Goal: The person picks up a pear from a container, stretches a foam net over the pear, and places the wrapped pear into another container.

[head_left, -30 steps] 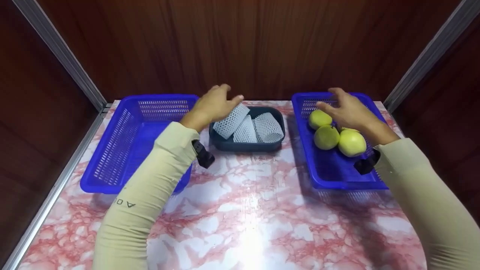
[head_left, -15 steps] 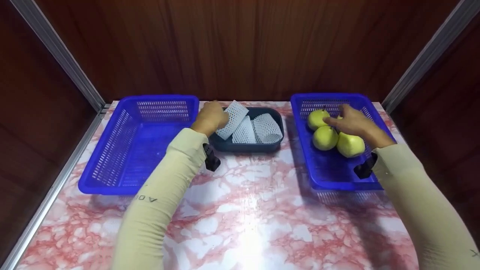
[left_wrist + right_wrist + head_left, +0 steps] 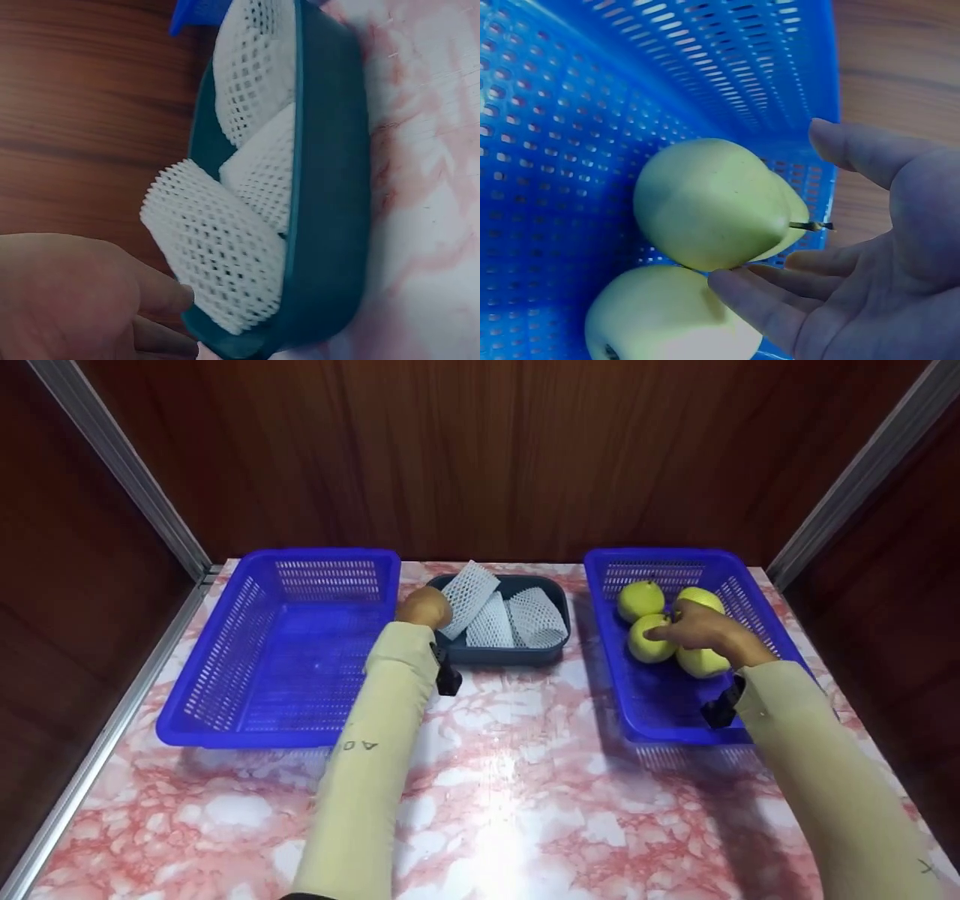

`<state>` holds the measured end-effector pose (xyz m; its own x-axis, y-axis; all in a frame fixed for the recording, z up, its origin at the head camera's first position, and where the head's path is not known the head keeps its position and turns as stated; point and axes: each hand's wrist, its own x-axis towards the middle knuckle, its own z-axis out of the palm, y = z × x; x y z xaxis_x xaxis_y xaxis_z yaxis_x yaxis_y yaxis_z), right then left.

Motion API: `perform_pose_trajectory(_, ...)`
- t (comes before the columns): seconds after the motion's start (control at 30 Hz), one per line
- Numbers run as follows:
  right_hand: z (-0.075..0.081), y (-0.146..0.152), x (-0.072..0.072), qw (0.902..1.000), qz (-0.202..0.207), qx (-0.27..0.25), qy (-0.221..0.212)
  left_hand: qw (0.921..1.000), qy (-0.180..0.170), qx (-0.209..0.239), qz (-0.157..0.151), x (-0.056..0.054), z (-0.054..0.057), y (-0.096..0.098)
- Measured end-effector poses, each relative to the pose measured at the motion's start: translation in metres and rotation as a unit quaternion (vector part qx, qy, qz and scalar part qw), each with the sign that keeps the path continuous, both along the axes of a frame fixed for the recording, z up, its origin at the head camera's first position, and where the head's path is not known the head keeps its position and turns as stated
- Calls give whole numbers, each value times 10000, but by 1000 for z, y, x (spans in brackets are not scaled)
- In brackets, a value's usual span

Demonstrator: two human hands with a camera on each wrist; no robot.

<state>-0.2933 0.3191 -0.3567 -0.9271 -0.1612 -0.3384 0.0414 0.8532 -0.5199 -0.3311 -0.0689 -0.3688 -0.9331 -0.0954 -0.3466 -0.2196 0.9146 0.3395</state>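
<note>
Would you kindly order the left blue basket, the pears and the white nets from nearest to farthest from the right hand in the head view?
1. Pears, by the right hand
2. White nets, in the middle
3. Left blue basket, far left

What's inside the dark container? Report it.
Three overlapping white mesh sleeves show in the dark container; anything beneath them is covered and cannot be seen.

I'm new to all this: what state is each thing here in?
Left blue basket: upright, open-topped
Right blue basket: upright, open-topped
Teal box: upright, lidless
Three foam nets: loose in the box, leftmost jutting above its rim
Four pears: unwrapped, in the right basket
Left hand: fingers loose beside the leftmost net, contact unclear
Right hand: fingers spread at the pears
</note>
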Motion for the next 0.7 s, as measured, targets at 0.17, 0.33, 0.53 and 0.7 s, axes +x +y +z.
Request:
perform_pose_trajectory(0.17,-3,-4,-3,9998,84,162,87,9992,214,24,323,-83,-96,-14)
perform_pose_trajectory(0.33,-4,-3,-5,9999,18,80,-101,9977,255,215,582,-72,-85,-9)
perform_pose_trajectory(0.53,-9,0,-9,9999,13,2,-124,9948,155,633,777,-12,-25,-2)
perform_pose_trajectory(0.7,-16,2,-9,9995,-65,-165,-266,9929,387,607,944,-37,-56,-3)
